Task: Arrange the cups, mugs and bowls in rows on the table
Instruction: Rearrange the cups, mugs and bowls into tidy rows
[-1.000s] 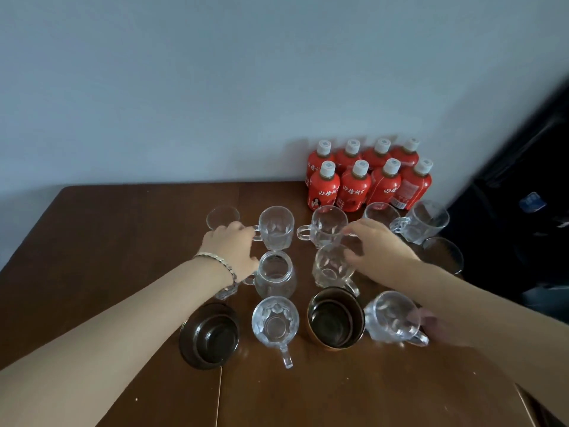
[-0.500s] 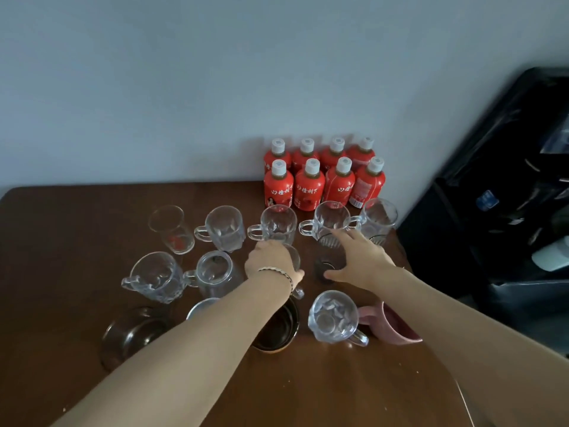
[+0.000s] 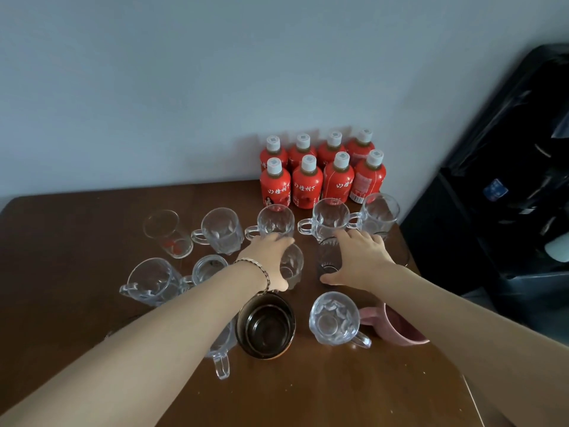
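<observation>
Both hands work in the middle row, just in front of the red bottles [image 3: 321, 177], and the crowding is the risk. The left hand [image 3: 271, 257] has its fingers curled round a clear mug [image 3: 292, 266], seemingly gripping it; the right hand [image 3: 360, 257] lies spread over a dark tumbler [image 3: 328, 257], fingers draped on its rim and thumb low at its base, and I cannot tell whether it truly grips. Sliding either glass back could knock the mugs standing directly between the hands and the bottles, since handles there nearly touch; a forearm sweep could also catch the dark bowl [image 3: 265, 328] or the pink mug [image 3: 400, 331] nearer the person. Glass on bare wood skids easily. Counted: eight bottles in two rows of four against the wall; five clear glasses in the row right before the bottles, four of them handled; two more clear mugs left of the held one; two clear mugs in the nearest row, one half hidden under the left arm; one dark bowl, one pink mug, one tumbler. A second bowl may lie hidden under the arm.
</observation>
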Motion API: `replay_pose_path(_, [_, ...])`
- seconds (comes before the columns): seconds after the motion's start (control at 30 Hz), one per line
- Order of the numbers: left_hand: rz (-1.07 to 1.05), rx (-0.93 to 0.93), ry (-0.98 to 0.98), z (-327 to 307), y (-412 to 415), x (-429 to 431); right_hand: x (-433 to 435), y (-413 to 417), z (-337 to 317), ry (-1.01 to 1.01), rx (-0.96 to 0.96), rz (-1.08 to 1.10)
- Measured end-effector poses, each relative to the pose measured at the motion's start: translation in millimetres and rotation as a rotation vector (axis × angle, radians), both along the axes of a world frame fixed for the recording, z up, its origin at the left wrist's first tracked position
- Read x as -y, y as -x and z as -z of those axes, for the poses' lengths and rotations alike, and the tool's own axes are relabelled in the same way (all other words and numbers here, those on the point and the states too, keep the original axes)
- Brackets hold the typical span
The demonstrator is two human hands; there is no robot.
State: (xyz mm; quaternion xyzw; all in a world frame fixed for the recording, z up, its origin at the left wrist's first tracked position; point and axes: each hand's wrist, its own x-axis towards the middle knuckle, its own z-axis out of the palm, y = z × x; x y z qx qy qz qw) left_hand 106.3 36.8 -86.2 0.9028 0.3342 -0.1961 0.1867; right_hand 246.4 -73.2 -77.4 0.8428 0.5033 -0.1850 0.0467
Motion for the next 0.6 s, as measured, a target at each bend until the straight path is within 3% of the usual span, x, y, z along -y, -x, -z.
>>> replay_pose_path(0.13, [0.182, -0.062, 0.045, -6.2, -3.2, -1.7, -1.9, 0.8, -0.7, -0.001, 0.002, -0.007])
replay_pose_path(0.27, [0.036, 0.017, 0.121, -2.1, -0.3, -2.6, -0.5, 3.5, -0.4, 0.002, -0.007, -0.002])
replay_pose_path(0.43, [-0.091, 0.040, 0.001, 1.2, -0.2, 2.5, 3.8, 10.7, 4.4, -0.010, -0.031, 0.056])
replay_pose_path(0.6, [-0.019, 0.088, 0.090, 1.6, 1.8, 1.5, 7.1, 13.7, 5.0, -0.027, -0.023, 0.106])
